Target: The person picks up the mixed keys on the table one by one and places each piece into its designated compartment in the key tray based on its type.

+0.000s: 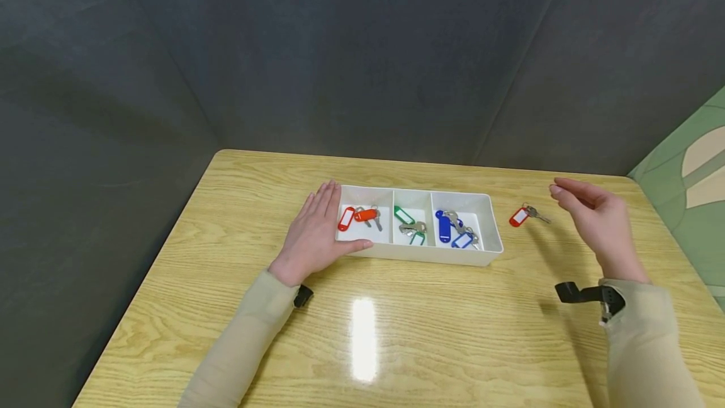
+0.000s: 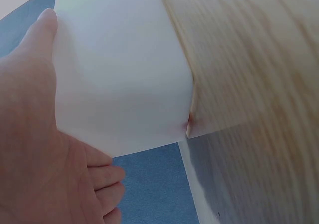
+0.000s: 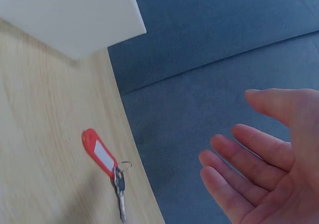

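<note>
A white tray [image 1: 427,252] with three compartments stands on the table. Against its left end rests my left hand [image 1: 313,232], fingers straight along the end wall and thumb along the front side. Red-tagged keys [image 1: 365,215] lie in the left compartment, green-tagged keys [image 1: 404,215] in the middle one, and blue-tagged keys [image 1: 444,226] in the right one. To the right of the tray, on the bare wood, lies a key with a red tag [image 1: 518,216]. My right hand [image 1: 603,219] hovers beside that key, fingers loosely bent and holding nothing, as the right wrist view also shows.
The wooden table [image 1: 453,332] ends at a dark fabric partition [image 1: 362,68] behind the tray. A green patterned surface [image 1: 702,206] is off the table's right edge. Dark straps with small devices [image 1: 589,294] sit at my wrists.
</note>
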A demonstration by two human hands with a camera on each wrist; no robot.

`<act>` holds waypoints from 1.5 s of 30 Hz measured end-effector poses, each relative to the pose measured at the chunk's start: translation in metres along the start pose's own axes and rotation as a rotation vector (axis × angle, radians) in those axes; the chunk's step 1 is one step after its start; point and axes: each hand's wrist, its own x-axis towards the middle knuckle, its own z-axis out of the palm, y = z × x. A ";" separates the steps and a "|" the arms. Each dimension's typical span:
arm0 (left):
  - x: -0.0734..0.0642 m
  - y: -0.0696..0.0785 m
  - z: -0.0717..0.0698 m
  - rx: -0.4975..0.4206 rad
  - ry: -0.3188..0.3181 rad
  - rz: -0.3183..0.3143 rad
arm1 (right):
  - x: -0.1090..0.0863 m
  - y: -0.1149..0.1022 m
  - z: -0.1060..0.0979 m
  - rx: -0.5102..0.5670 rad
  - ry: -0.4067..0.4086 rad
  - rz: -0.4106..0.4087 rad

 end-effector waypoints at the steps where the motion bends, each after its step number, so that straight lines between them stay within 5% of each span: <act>1: 0.000 0.000 0.000 0.001 0.001 0.001 | 0.001 0.001 0.000 -0.010 -0.002 0.008; 22: 0.001 0.000 -0.001 -0.005 0.001 0.001 | 0.022 0.016 0.005 -0.176 -0.062 0.046; 45: 0.000 0.000 0.000 -0.011 0.004 0.004 | 0.025 0.048 0.014 -0.082 -0.132 0.059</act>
